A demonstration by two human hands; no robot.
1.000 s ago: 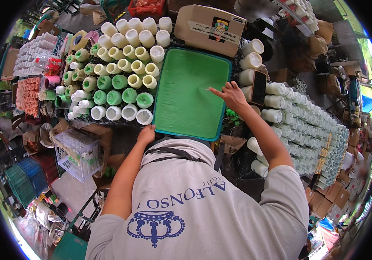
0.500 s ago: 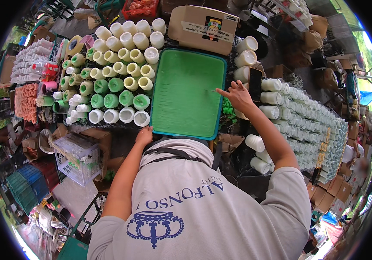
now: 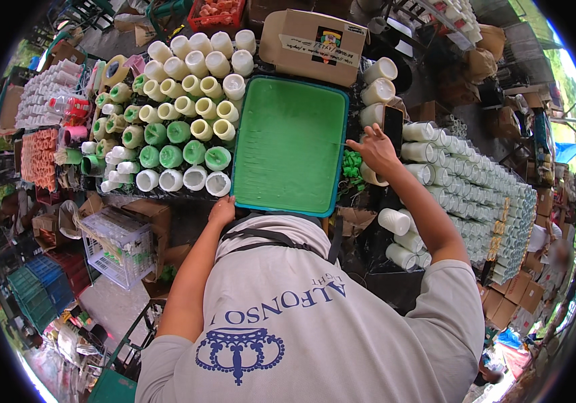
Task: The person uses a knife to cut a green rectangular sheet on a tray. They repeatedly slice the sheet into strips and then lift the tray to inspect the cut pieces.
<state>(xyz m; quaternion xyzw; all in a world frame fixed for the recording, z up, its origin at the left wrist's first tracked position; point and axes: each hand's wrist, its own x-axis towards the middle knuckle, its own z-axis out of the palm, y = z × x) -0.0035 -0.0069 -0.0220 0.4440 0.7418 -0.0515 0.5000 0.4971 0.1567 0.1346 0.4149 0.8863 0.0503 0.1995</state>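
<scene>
A shallow tray [image 3: 347,115] with a dark teal rim lies in front of me, filled with a smooth, glossy green layer [image 3: 291,144]. Rows of short score marks run down its left part, and fine lines cross it. My left hand [image 3: 222,211] grips the tray's near left corner, its fingers closed at the rim. Beyond the right rim, my right hand [image 3: 376,149] pinches a thin, pointed tool [image 3: 343,143], whose tip reaches leftward over the green layer; its kind is too small to tell. The other fingers of that hand are raised.
Rows of cream, white and green cups [image 3: 194,138] stand close to the tray's left. A cardboard box [image 3: 311,47] sits behind it. At right are many clear glasses [image 3: 449,161], a dark phone-like slab [image 3: 393,121] and green scraps [image 3: 352,164]. A white crate [image 3: 119,245] stands lower left.
My right hand has shifted a little to the right with the thin tool, whose tip now lies nearer the tray's right rim. My left hand stays at the corner.
</scene>
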